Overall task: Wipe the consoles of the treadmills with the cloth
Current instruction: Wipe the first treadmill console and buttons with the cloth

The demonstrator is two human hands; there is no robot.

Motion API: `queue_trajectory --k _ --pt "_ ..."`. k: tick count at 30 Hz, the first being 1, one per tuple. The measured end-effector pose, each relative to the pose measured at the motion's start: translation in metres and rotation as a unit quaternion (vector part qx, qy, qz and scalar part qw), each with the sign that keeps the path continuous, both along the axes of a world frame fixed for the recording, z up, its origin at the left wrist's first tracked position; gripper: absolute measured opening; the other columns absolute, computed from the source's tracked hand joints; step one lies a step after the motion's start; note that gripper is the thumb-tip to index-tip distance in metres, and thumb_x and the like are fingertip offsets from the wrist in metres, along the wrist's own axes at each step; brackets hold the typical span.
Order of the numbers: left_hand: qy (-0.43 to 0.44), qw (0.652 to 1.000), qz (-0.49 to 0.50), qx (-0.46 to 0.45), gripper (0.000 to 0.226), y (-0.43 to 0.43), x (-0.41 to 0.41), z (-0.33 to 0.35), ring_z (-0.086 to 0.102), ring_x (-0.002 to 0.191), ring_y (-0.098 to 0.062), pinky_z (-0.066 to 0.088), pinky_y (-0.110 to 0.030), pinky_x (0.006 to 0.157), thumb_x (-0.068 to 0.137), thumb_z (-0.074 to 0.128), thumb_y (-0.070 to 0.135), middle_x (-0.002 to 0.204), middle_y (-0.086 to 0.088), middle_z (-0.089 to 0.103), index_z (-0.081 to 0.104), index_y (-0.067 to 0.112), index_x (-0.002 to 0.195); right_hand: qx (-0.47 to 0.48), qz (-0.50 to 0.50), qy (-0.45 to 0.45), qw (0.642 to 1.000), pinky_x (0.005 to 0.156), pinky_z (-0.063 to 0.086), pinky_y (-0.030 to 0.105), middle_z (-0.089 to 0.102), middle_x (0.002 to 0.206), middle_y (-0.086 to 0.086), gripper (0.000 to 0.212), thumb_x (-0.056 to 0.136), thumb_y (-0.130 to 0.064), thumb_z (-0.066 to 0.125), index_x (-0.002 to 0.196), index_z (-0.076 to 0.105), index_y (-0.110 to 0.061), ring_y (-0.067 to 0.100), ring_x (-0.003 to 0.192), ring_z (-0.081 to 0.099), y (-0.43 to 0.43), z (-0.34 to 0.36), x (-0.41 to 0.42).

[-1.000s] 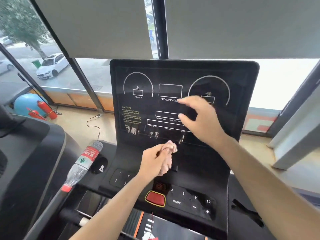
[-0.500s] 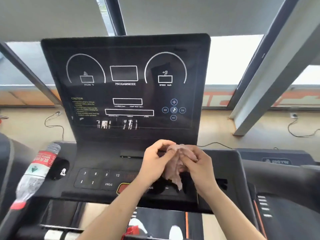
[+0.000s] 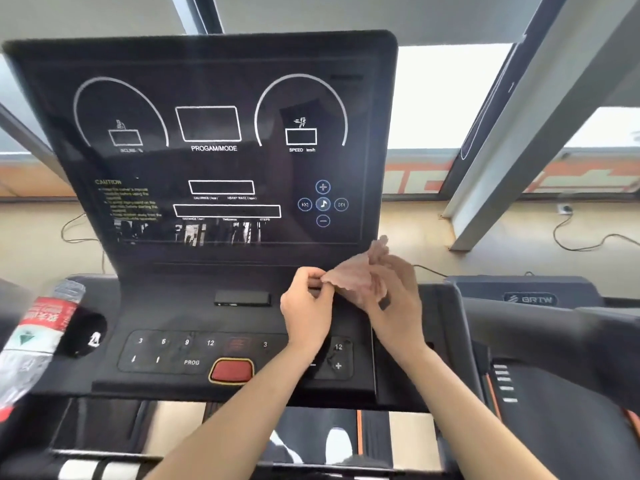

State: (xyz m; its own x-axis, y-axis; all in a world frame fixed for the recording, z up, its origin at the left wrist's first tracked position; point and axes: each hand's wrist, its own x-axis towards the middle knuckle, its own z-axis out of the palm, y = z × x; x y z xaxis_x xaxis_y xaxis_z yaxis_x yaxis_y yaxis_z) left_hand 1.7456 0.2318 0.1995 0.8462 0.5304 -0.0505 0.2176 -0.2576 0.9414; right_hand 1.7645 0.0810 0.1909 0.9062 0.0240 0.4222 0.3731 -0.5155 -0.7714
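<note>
A black treadmill console [image 3: 214, 161] with white dial markings rises in front of me, and its button panel [image 3: 180, 351] with a red stop button lies below. Both hands hold a small pale pink cloth [image 3: 360, 271] above the panel's right side, near the screen's lower right corner. My left hand [image 3: 306, 306] pinches the cloth's left edge. My right hand [image 3: 394, 299] grips its right part, with a corner of cloth sticking up past the fingers. The cloth is stretched between them and does not touch the console.
A plastic water bottle [image 3: 34, 341] with a red label leans in the cup holder at the left. A second treadmill [image 3: 530, 299] stands to the right. A slanted grey column [image 3: 540, 133] and windows lie behind, with cables on the floor.
My right hand came off the screen and joined the left on the cloth. Both hands have now pulled the bunched cloth open and lifted it slightly to the right.
</note>
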Motion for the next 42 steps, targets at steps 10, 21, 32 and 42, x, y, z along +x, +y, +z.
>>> queue_trajectory --k 10,21,32,42 --pt "0.036 0.977 0.136 -0.162 0.005 0.035 0.002 0.008 0.074 0.060 -0.017 0.065 -0.040 0.067 0.094 0.069 0.008 0.077 -0.009 0.073 0.067 0.012 0.091 -0.176 0.016 -0.141 0.974 0.085 0.054 0.036 0.064 0.119 0.016 0.038 0.096 -0.013 0.059 0.131 0.065 -0.001 0.025 0.100 0.053 0.028 -0.024 0.016" --pt "-0.036 0.898 0.164 -0.408 0.014 0.094 -0.011 0.027 0.075 0.078 -0.021 0.062 -0.028 0.069 0.097 0.060 -0.003 0.082 -0.007 0.073 0.063 0.009 0.091 -0.159 0.083 -0.073 0.981 0.095 0.043 0.024 0.060 0.128 0.012 0.046 0.088 0.006 0.067 0.133 0.064 -0.002 0.023 0.103 0.048 0.085 -0.011 0.004" --pt "-0.042 0.872 0.210 -0.440 0.008 0.163 -0.013 0.032 0.077 0.080 -0.024 0.062 -0.027 0.068 0.100 0.061 0.003 0.088 -0.009 0.075 0.068 0.007 0.097 -0.197 0.113 -0.050 0.973 0.099 0.050 0.037 0.052 0.147 0.018 0.064 0.084 0.013 0.067 0.144 0.055 -0.003 0.034 0.110 0.058 0.139 -0.007 -0.022" --pt "-0.016 0.964 0.190 -0.184 0.010 0.272 -0.031 0.020 0.076 0.078 -0.020 0.060 -0.026 0.068 0.096 0.068 0.007 0.089 -0.007 0.075 0.071 0.016 0.098 -0.390 0.044 -0.032 0.919 0.078 0.044 0.044 0.053 0.140 0.006 0.072 0.078 -0.022 0.077 0.145 0.052 -0.019 0.031 0.100 0.050 0.250 0.013 -0.032"
